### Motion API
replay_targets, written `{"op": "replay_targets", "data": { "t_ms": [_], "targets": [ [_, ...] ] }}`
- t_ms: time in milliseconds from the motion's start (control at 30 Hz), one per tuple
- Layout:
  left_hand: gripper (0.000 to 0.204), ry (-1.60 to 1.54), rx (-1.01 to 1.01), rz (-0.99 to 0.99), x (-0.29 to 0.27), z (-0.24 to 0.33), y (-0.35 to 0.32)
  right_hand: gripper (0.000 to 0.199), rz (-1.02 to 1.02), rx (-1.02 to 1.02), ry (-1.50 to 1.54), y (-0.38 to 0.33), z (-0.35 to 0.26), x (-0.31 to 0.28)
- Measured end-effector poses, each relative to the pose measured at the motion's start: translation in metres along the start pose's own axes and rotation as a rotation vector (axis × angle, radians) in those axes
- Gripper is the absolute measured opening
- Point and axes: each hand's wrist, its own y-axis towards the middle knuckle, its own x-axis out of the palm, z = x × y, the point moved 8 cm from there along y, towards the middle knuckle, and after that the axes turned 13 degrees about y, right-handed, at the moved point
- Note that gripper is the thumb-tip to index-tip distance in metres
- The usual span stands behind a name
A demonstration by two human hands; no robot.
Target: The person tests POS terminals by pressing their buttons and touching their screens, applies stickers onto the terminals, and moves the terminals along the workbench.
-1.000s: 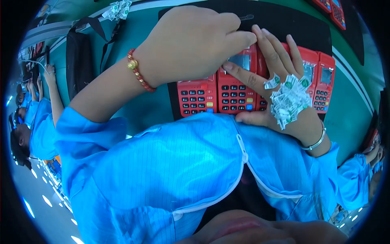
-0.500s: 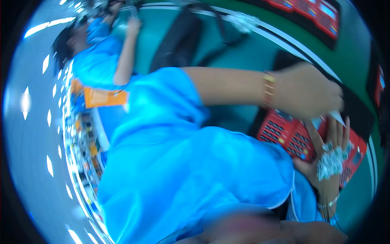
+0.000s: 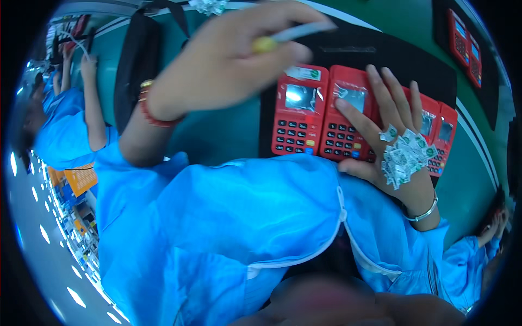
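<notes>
Raised over the bench, my left hand (image 3: 223, 68) is closed on a slim tool with a pale blade-like end (image 3: 304, 31) and a yellow part (image 3: 265, 44). Its exact kind is unclear. My right hand (image 3: 392, 115) lies with fingers spread across a row of red card payment terminals (image 3: 330, 106). A cluster of small white-and-green stickers (image 3: 403, 157) clings to the back of that hand. The leftmost terminal (image 3: 280, 122) bears a white-and-green label (image 3: 303, 73) above its screen. My right hand partly hides the middle terminals.
The terminals rest on a black mat (image 3: 380, 57) on a green bench (image 3: 217, 136). More red terminals (image 3: 465, 49) lie at the far right. A black bag (image 3: 138, 60) and a clump of stickers (image 3: 208, 5) are beyond my left arm. Co-workers in blue (image 3: 70, 127) sit at both sides.
My left hand has swung leftward, off the terminals, uncovering the leftmost ones. My right hand still lies on the row. The whole view has shifted.
</notes>
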Motion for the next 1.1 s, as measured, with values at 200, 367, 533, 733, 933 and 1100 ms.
{"op": "replay_targets", "data": {
  "t_ms": [200, 367, 533, 733, 933, 1100],
  "targets": [
    [0.026, 0.432, 0.057, -0.212, -0.004, -0.006, -0.01, 0.07, 0.05, -0.001, 0.062, 0.027, -0.014, 0.002],
    [0.027, 0.702, 0.202, -0.357, 0.007, 0.005, -0.006, 0.072, 0.045, 0.014, 0.119, 0.034, -0.013, 0.014],
    [0.027, 0.822, 0.289, -0.383, 0.013, 0.016, -0.001, 0.088, 0.027, 0.016, 0.121, 0.031, -0.011, 0.018],
    [0.028, 0.779, 0.311, -0.38, 0.009, 0.02, 0.001, 0.09, 0.007, 0.023, 0.082, 0.033, -0.012, 0.019],
    [0.032, 0.868, 0.364, -0.347, 0.021, 0.017, -0.005, 0.085, -0.008, 0.027, 0.075, 0.036, -0.013, 0.015],
    [0.037, 0.65, 0.436, 0.045, 0.038, 0.005, -0.01, 0.083, 0.001, -0.012, 0.058, 0.035, -0.014, 0.018]
  ]
}}
